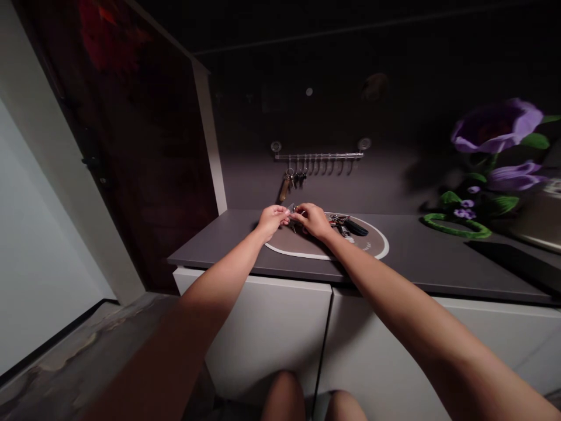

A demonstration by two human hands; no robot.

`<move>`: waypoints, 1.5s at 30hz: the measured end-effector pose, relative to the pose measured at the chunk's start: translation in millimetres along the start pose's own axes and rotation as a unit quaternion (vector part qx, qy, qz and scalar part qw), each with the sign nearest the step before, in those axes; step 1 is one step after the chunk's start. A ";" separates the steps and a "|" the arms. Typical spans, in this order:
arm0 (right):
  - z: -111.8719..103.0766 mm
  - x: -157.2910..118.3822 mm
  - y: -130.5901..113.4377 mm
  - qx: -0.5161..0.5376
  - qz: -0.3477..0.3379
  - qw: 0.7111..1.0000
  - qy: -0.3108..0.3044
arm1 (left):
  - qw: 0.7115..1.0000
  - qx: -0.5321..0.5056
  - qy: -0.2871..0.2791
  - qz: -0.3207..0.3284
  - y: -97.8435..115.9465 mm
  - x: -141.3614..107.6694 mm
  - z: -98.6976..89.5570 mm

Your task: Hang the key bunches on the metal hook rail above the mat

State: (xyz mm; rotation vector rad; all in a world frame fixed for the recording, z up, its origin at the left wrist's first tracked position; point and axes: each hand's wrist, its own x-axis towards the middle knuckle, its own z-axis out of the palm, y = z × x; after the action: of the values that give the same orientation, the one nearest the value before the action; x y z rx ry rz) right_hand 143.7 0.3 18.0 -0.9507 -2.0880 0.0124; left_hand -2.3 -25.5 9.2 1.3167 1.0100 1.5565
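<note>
My left hand [273,221] and my right hand [312,220] meet above the left part of an oval brown mat [302,248] with a white rim. Their fingertips pinch a small bunch of keys [294,227], partly hidden by the fingers. One key dangles below the hands. Just right of my right hand, a pile of keys [339,225] lies on the mat beside a dark, long fob [357,227]. On the wall behind, a clear hook rail [319,156] carries several hanging keys [298,178] and a brown tag [284,189] at its left end.
The mat lies on a dark grey countertop [210,240] above white cabinet doors [272,316]. Purple artificial flowers [497,131] with a green ring base [456,227] stand at the right. A dark door [144,146] is at the left. My knees [284,397] are close to the cabinet.
</note>
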 end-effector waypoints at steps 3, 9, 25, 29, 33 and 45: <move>0.5 0.5 1.6 0.007 -0.021 1.000 0.008 | 1.000 -0.021 0.001 -0.005 -0.1 0.3 -0.4; 1.5 1.2 4.6 0.030 -0.024 0.999 0.023 | 0.999 -0.041 0.004 -0.011 0.0 1.0 -1.7; 5.0 4.3 10.1 0.256 0.076 0.962 0.057 | 0.999 -0.045 -0.001 -0.022 -5.0 2.3 -2.9; 8.9 5.8 11.3 0.356 0.104 0.928 0.042 | 0.999 -0.020 -0.030 -0.023 -7.9 2.4 -1.8; 8.4 7.0 10.9 0.398 0.118 0.909 0.046 | 0.998 0.044 -0.050 -0.001 -10.4 1.1 0.3; -3.9 8.8 9.6 0.380 0.125 0.914 0.064 | 0.973 0.206 -0.053 0.085 -14.6 -0.6 2.9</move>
State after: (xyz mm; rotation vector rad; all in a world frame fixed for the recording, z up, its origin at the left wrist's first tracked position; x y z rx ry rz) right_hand 149.1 11.5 23.5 -0.6886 -1.6021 0.8141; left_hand 2.1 -21.2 -4.4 1.7926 1.2222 1.4281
